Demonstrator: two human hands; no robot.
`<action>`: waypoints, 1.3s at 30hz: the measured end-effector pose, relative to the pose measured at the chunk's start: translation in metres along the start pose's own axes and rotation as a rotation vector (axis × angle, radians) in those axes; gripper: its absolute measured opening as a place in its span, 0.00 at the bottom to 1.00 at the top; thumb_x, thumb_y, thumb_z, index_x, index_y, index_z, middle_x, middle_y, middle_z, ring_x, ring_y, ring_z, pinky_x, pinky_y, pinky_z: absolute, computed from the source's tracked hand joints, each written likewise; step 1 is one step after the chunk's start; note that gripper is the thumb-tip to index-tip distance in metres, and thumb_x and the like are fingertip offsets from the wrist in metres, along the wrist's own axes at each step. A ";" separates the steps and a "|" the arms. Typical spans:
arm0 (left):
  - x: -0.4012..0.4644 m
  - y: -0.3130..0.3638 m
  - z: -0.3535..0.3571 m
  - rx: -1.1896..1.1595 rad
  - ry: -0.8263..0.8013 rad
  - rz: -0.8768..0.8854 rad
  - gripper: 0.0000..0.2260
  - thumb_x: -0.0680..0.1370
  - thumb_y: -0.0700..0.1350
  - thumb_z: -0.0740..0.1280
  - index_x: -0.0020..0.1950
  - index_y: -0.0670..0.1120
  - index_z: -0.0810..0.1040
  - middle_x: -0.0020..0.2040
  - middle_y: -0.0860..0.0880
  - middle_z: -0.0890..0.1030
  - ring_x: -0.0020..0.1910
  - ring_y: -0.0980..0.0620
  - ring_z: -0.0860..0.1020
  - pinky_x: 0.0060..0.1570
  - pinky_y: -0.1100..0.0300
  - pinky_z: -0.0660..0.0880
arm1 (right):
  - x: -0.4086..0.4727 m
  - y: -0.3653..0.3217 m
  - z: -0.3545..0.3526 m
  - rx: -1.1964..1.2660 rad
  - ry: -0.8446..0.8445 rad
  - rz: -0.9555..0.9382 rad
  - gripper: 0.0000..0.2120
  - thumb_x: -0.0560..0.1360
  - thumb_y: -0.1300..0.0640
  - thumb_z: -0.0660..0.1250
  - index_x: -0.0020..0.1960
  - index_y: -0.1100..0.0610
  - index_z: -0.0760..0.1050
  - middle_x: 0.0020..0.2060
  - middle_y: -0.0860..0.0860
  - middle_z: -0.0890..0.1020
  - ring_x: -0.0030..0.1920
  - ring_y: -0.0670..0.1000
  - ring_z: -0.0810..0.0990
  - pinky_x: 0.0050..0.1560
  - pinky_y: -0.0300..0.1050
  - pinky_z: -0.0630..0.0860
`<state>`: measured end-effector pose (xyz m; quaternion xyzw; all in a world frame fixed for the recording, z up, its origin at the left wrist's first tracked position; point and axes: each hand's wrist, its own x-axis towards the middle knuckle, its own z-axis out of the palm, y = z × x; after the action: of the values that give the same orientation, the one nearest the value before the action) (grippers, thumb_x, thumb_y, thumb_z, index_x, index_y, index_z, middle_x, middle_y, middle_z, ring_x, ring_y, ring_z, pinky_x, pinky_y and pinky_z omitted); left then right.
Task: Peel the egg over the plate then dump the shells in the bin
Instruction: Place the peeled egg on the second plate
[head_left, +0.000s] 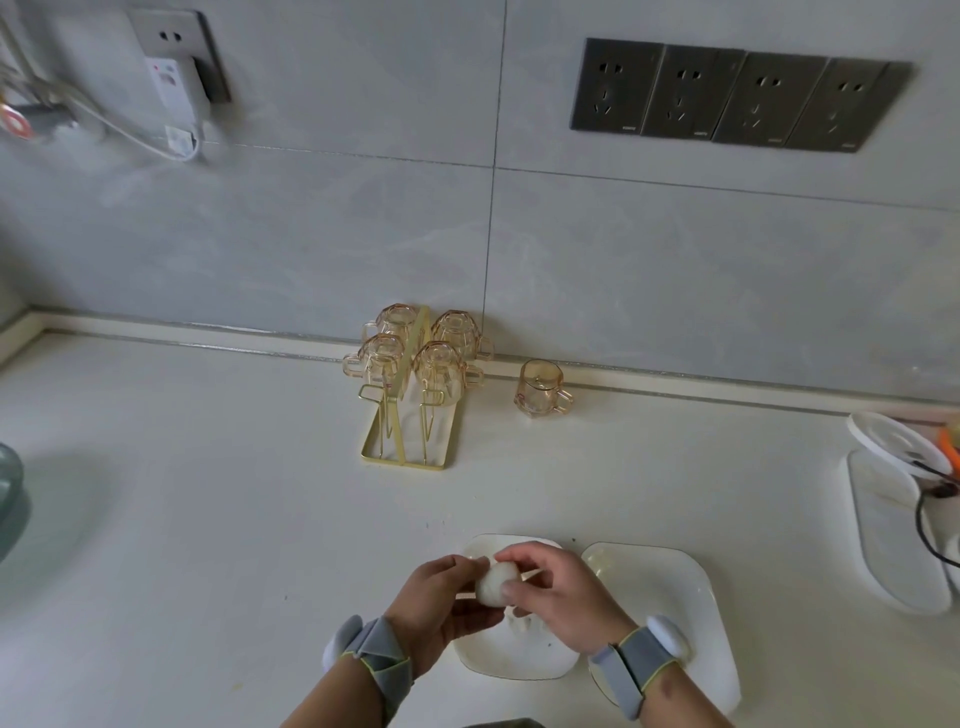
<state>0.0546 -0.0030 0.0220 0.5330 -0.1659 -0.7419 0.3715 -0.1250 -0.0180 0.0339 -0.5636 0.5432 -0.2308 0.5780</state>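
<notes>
A pale white egg (496, 582) is held above a white square plate (519, 660) near the counter's front edge. My left hand (441, 608) cups the egg from the left and below. My right hand (561, 597) grips it from the right, with the thumb and fingertips pressed on its surface. Small white shell bits (522, 621) lie on the plate under the hands. A second white plate (670, 592) sits just to the right, partly under my right wrist. No bin is in view.
A gold rack (410, 415) with several upturned amber glass cups stands at the back wall, with one more amber cup (540, 387) beside it. White plates and a dark cable (904, 519) lie at the right edge. A greenish glass object (10, 499) is at the left edge.
</notes>
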 end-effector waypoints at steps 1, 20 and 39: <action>0.000 0.000 0.000 -0.001 0.007 -0.007 0.07 0.77 0.39 0.68 0.47 0.35 0.79 0.42 0.36 0.83 0.38 0.38 0.82 0.41 0.50 0.82 | 0.000 0.000 -0.001 0.034 -0.010 0.006 0.12 0.73 0.61 0.72 0.56 0.53 0.81 0.51 0.53 0.82 0.44 0.55 0.84 0.48 0.51 0.84; 0.005 -0.003 -0.004 -0.097 0.153 -0.060 0.09 0.79 0.42 0.66 0.45 0.37 0.80 0.36 0.40 0.81 0.33 0.44 0.80 0.33 0.54 0.80 | 0.001 0.028 -0.036 0.822 0.207 0.241 0.12 0.76 0.62 0.64 0.37 0.58 0.84 0.33 0.57 0.79 0.28 0.50 0.72 0.25 0.41 0.66; 0.009 -0.020 0.020 -0.078 0.205 -0.104 0.09 0.78 0.41 0.66 0.43 0.36 0.80 0.35 0.40 0.82 0.34 0.43 0.80 0.33 0.55 0.80 | -0.013 0.092 -0.094 -0.010 0.529 0.400 0.05 0.72 0.59 0.68 0.39 0.56 0.80 0.24 0.52 0.79 0.27 0.54 0.75 0.30 0.43 0.72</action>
<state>0.0276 0.0009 0.0105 0.5993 -0.0701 -0.7076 0.3678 -0.2440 -0.0209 -0.0234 -0.3691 0.7755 -0.2481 0.4480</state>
